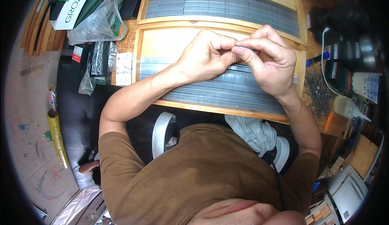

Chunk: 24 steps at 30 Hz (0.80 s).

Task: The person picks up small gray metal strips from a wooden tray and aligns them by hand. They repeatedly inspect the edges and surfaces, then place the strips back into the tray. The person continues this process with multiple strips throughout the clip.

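Note:
My left hand [206,57] and my right hand [277,63] meet above a shallow wooden tray [227,112]. Between the thumb and fingertips of the right is pinched a thin dark strip [245,47], probably metal. Its other end runs to the left hand's closed thumb and forefinger, which hide it in part. Rows of thin grey metal strips [210,88] lie packed side by side in the tray below. A second wooden tray [299,6] adjoins it on the far side, with more grey strips [243,7] inside; a block of them sits raised at its left.
A clear plastic bag [99,27] and dark boxes crowd the left of the table. On the right are a heap of thin dark pieces [318,91], a white cable [324,42] and a squeeze bottle [347,106]. A pale cloth [253,134] hangs below the tray's near edge.

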Tool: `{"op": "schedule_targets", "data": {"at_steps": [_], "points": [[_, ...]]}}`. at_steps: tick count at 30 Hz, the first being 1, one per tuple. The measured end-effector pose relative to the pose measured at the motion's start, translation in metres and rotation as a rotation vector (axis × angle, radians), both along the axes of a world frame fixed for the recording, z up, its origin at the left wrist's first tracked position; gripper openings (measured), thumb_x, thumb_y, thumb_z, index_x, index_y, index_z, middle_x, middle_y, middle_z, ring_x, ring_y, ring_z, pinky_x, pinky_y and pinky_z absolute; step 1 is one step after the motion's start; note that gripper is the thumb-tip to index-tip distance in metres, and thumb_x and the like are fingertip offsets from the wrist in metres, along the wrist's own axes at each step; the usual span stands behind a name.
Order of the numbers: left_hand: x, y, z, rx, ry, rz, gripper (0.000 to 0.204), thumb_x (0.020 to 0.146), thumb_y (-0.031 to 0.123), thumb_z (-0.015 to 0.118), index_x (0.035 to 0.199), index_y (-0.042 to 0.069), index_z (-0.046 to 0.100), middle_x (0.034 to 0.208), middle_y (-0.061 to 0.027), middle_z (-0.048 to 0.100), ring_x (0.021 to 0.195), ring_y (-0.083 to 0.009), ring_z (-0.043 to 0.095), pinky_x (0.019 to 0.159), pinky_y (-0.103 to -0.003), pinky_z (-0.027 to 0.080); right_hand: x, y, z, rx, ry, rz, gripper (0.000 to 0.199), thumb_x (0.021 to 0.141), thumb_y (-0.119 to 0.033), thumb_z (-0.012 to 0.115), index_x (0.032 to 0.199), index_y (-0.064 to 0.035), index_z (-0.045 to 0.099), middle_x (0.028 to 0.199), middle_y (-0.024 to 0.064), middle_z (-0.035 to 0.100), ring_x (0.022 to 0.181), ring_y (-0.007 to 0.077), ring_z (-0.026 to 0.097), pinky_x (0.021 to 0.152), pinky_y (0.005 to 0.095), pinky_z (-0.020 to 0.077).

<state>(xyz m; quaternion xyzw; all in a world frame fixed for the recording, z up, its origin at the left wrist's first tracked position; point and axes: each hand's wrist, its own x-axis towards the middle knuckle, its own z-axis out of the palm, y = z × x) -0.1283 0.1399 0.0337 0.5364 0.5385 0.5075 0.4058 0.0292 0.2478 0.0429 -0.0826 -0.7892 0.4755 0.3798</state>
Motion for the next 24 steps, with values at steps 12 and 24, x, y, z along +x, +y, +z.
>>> {"op": "schedule_targets", "data": {"at_steps": [12, 24], "points": [[-0.003, 0.001, 0.001, -0.039, 0.008, -0.009, 0.020, 0.094, 0.014, 0.075, 0.110, 0.002, 0.077, 0.092, -0.0072, 0.078, 0.084, -0.0061, 0.066, 0.072, -0.023, 0.055, 0.002, 0.005, 0.001, -0.077, -0.013, 0.024, 0.019, 0.082, 0.000, 0.082, 0.101, -0.0001, 0.079, 0.086, 0.0043, 0.068, 0.075, 0.0083, 0.061, 0.064, 0.0202, 0.0498], [-0.005, 0.000, 0.002, -0.049, 0.047, -0.025, 0.019, 0.094, 0.014, 0.074, 0.110, 0.003, 0.077, 0.091, -0.0078, 0.077, 0.083, -0.0068, 0.067, 0.072, -0.023, 0.056, 0.001, 0.004, 0.000, -0.085, -0.001, 0.030, 0.017, 0.082, 0.001, 0.082, 0.099, -0.0017, 0.079, 0.085, 0.0036, 0.068, 0.074, 0.0079, 0.061, 0.063, 0.0197, 0.0492]]}}
